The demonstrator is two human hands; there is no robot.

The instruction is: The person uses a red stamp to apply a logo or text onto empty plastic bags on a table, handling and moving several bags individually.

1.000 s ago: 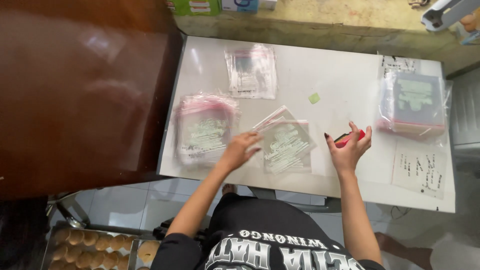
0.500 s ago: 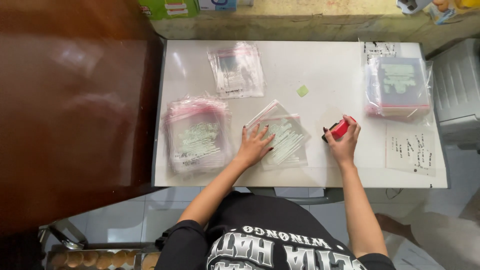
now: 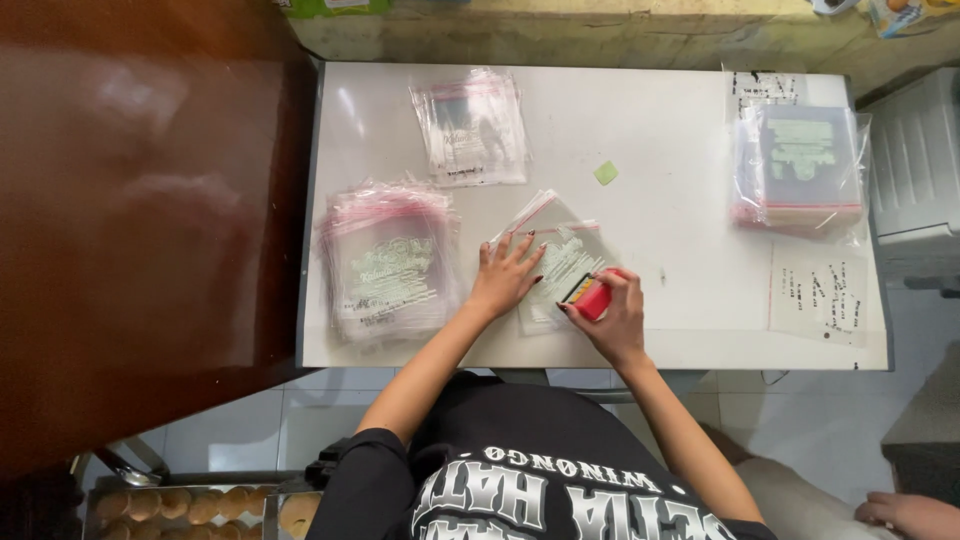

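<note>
A white table (image 3: 680,130) fills most of the view, with a dark brown wooden surface (image 3: 140,230) adjoining it on the left. On the table's left part a thick stack of clear printed bags (image 3: 388,262) with pink seal strips is laid. A smaller pile of clear bags (image 3: 470,128) is seen near the far edge, and a third bundle of bags (image 3: 800,165) is placed at the far right corner. A sheet of paper with handwriting (image 3: 822,292) is laid just in front of that bundle. A small green scrap (image 3: 605,173) is seen alone near the table's middle.

At the near edge, between the two hands, a single clear bag (image 3: 560,255) with pale print and a pink strip is laid askew. The left hand (image 3: 505,275) is pressed flat on the bag's left part, fingers spread. The right hand (image 3: 615,315) is closed around a small red stamp (image 3: 590,296), which is gripped between thumb and fingers and is set down on the bag's lower right part, just beside the left hand's fingertips. The two hands are near each other but not touching.

At the lower left, below the table's edge, a tray of round biscuits (image 3: 180,505) is partly seen.
</note>
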